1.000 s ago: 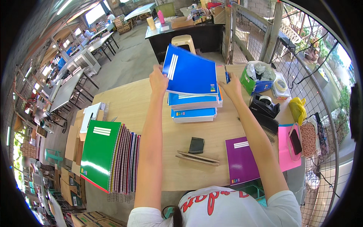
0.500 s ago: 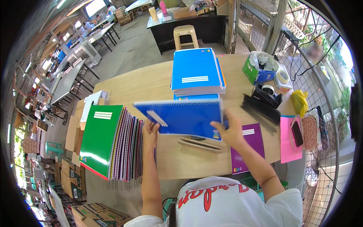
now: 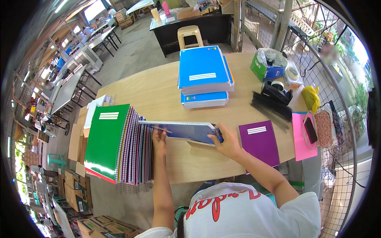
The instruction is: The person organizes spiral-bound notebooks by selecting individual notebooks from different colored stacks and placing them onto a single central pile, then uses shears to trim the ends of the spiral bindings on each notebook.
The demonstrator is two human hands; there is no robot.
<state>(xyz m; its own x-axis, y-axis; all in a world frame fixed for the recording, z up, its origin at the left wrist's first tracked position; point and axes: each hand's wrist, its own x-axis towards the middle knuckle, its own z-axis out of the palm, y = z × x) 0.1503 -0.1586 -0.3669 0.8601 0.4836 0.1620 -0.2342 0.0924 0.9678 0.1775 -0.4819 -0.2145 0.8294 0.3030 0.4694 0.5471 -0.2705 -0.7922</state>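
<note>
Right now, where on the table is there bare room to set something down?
Bare tabletop shows between the green-topped stack and the blue notebooks, and from those across to the black coils. The right edge is crowded: tape dispenser, yellow bundle, pink sheet.

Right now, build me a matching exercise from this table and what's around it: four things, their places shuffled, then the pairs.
Things
1. Blue spiral notebook
2. Purple notebook
3. Green notebook
4. Stool

Places
A. At the left end of the spiral-bound row
B. Beyond the table, near the black desk
C. Between the left hand and right hand
D. On the table, right of the right hand

Pairs: 1-C, 2-D, 3-A, 4-B
</note>
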